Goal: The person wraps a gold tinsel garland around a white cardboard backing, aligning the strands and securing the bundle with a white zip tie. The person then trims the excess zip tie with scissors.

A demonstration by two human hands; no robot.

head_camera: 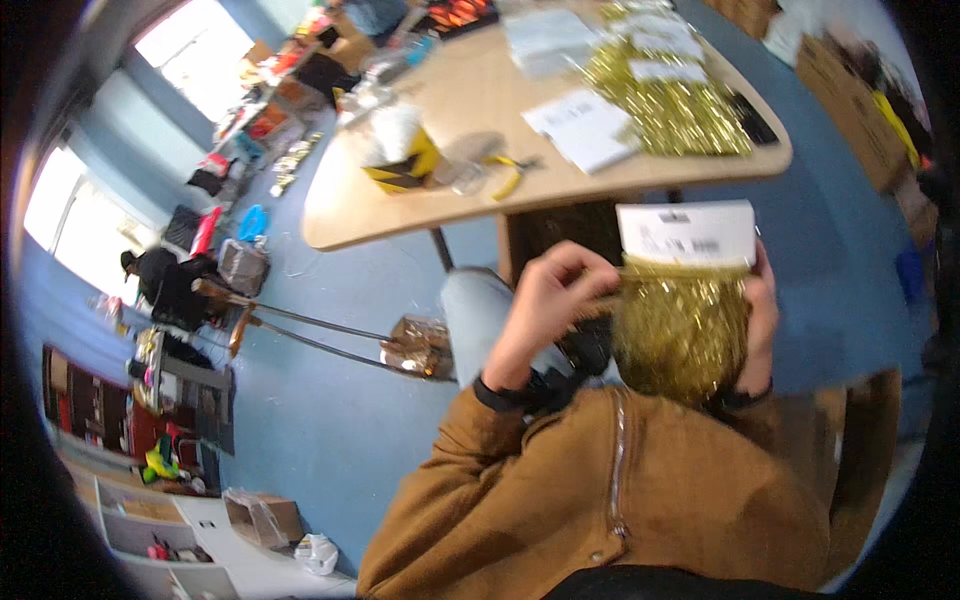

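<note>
A bag of gold tinsel (682, 326) with a white header card (686, 232) is held up before my chest. The card has a hang slot and bears print. My left hand (559, 296) pinches the bag's upper left edge, just below the card. Along the right side my right hand (761, 319) grips the bag, its fingers partly hidden behind it. On the table beyond lie several gold tinsel packs (682, 112) with white headers. Beside them is a stack of white cards (583, 127).
Yellow-handled pliers (510, 176) lie near the front edge of the wooden table (465, 90). A yellow-and-black striped container (405, 161) stands to their left, and a black phone-like object (752, 116) lies at right. Cardboard boxes (847, 112) line the right side. Another person (169, 289) is far left.
</note>
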